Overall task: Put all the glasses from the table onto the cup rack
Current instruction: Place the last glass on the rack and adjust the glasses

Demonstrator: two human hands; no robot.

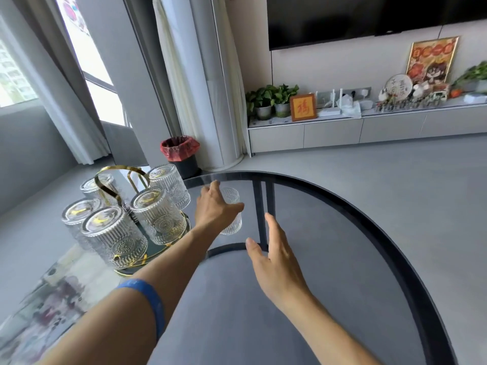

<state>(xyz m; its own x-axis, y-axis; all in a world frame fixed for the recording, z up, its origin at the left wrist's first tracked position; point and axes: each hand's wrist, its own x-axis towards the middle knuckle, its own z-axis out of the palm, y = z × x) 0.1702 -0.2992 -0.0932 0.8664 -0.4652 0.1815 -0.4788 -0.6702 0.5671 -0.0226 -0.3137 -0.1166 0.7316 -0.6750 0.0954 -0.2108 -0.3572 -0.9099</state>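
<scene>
One ribbed clear glass point(233, 223) stands upright on the dark glass table point(329, 233), right of the cup rack. My left hand point(213, 208) is around it: the thumb lies across its front and the fingers run along its left side. The cup rack point(120, 177) has a gold loop handle and a round dark tray with a gold rim. It stands at the table's left and carries several ribbed glasses point(158, 214) upside down. Nearer to me, my right hand point(274, 255) hovers over the table to the right of the glass, flat, holding nothing.
The round table has a black rim point(411, 259) and black bars under the glass. Beyond its far edge, a bin with a red bag point(180, 151) stands on the floor. A low TV cabinet point(369, 127) lines the far wall.
</scene>
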